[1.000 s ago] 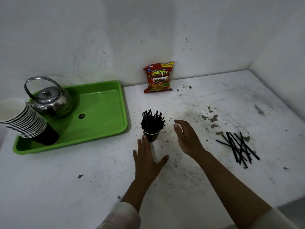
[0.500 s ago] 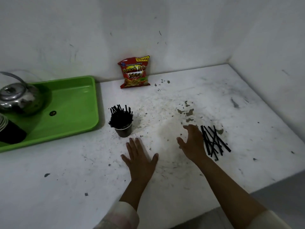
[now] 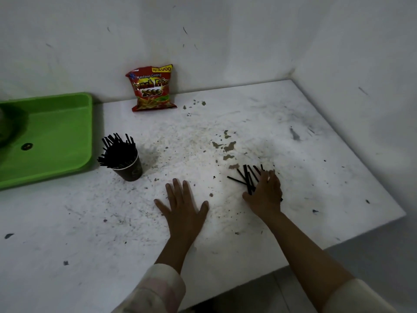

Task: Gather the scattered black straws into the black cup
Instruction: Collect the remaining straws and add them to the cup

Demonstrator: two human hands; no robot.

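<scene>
Several loose black straws [image 3: 244, 177] lie under the right hand [image 3: 265, 195], whose fingers curl onto them without a confirmed grip

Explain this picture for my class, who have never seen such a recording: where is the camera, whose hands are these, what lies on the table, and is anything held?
No machine here: a person wears a camera on the head, looking down at their own hands. The left hand lies flat and empty on the white table. The right hand rests on loose black straws, fingers spread, nothing gripped yet. A black cup already holds many straws. A green tray sits left; a red snack bag leans against the wall.
</scene>
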